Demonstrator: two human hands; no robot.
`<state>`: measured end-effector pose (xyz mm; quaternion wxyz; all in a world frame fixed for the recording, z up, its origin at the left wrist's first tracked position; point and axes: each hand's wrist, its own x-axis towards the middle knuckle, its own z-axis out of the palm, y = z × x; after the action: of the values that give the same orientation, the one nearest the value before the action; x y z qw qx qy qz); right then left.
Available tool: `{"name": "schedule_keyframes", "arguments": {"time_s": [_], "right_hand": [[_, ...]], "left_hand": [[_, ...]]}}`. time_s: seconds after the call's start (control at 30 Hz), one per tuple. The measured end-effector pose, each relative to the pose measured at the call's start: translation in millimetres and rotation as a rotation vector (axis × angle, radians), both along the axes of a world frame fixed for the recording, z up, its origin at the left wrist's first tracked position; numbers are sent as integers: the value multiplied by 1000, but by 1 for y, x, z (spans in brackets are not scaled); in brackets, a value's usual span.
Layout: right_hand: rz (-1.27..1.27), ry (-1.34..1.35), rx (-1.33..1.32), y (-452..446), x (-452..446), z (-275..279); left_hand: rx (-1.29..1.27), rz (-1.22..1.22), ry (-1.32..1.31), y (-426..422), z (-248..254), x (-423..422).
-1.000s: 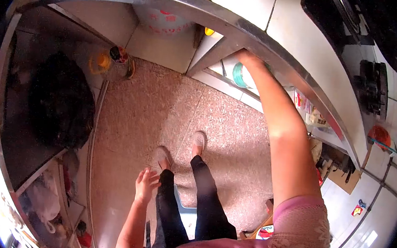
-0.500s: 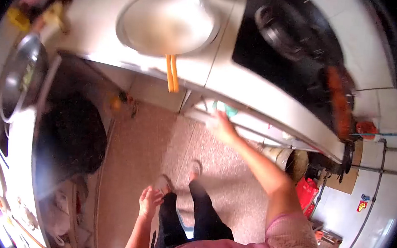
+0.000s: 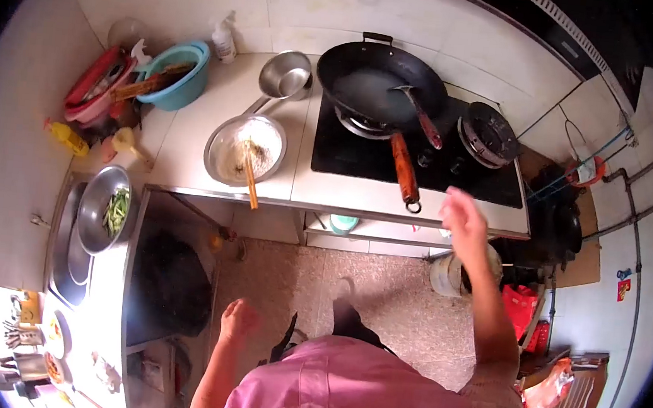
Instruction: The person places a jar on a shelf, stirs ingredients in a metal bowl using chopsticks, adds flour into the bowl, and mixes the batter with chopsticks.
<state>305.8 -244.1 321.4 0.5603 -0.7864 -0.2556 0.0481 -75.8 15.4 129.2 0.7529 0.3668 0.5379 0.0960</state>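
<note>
My right hand [image 3: 463, 220] is raised at the front edge of the counter, right of the wok's orange-brown handle and apart from it. Its fingers are stretched out, slightly blurred, with nothing seen in them. My left hand [image 3: 238, 321] hangs low over the floor, its fingers loosely bent and blurred, touching nothing. A black wok [image 3: 360, 83] sits on the left burner, its inside hazy. A spatula [image 3: 424, 121] leans in it with its handle over the rim. To the left, a metal bowl [image 3: 218, 150] holds a pale mixture and wooden chopsticks [image 3: 251, 174].
A metal ladle [image 3: 286, 72] lies behind the bowl. The right burner [image 3: 490, 133] carries a black grate. At the left, a bowl of green vegetables [image 3: 93, 207] rests over the sink. A blue basin [image 3: 189, 91] stands in the back corner. Below the counter is a green-rimmed container [image 3: 343, 222].
My right hand has come up from the shelf below the counter to the stove's front edge. My view has lifted, bringing the whole wok into sight. My left hand stays low.
</note>
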Motion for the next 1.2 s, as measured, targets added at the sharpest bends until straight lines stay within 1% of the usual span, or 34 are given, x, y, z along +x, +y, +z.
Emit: {"name": "schedule_keyframes", "arguments": {"time_s": [0.03,0.07,0.1,0.13,0.17,0.2,0.23,0.27,0.3,0.33,0.4,0.47,0.5,0.53,0.6,0.67,0.73,0.77,0.83,0.87,0.9,0.93,0.97,1.0,1.03,1.07,1.13,1.2], "right_hand": [[-23,54,37,4,21,13],[-34,-69,1,11,44,20],[-19,-86,-35,19,65,25],[-2,-106,-76,22,91,24],[-5,-14,-139,34,105,27],[-2,79,-206,47,116,29],[69,162,-256,56,124,31],[112,303,-221,65,135,26],[123,377,-180,71,142,23],[131,452,-143,75,147,20],[167,613,-63,73,160,11],[333,843,47,73,176,2],[292,901,93,77,172,8],[269,940,177,76,176,0],[220,1006,308,69,194,-13],[310,1095,573,64,192,4],[400,1005,683,63,169,20],[351,949,683,62,152,25],[267,934,539,69,122,31],[222,936,447,75,110,32],[216,937,440,75,106,31],[151,998,405,73,108,30],[88,1054,374,71,111,30],[116,1029,408,68,111,32],[82,975,427,71,103,36],[48,920,445,75,94,40],[43,862,459,84,82,49],[-157,734,202,93,72,54]], "left_hand": [[-5,10,-10,2,7,11],[-11,20,-18,3,13,24],[-5,19,-6,4,17,35],[-34,21,-72,-2,15,54],[-61,29,-140,-1,18,66],[-62,43,-132,0,18,77],[-50,30,-186,1,16,85],[-35,24,-241,2,16,93],[14,114,-84,-8,47,114],[13,135,-66,-7,48,118],[7,143,-112,-10,62,127],[-8,191,-142,-4,55,128],[-22,219,-177,-1,49,126],[-28,244,-168,6,45,124],[-45,181,-287,23,42,119],[162,338,-148,39,60,131],[273,427,-115,73,61,124],[357,415,-59,94,63,121],[521,374,4,132,64,119],[609,345,9,153,65,121],[706,287,8,173,64,127],[803,227,3,194,63,135],[987,132,52,222,48,140],[1170,37,98,248,32,146],[1342,-45,301,258,58,166],[1376,-103,339,270,69,182],[1536,-237,342,305,66,210],[1646,-347,243,335,62,241]]}}
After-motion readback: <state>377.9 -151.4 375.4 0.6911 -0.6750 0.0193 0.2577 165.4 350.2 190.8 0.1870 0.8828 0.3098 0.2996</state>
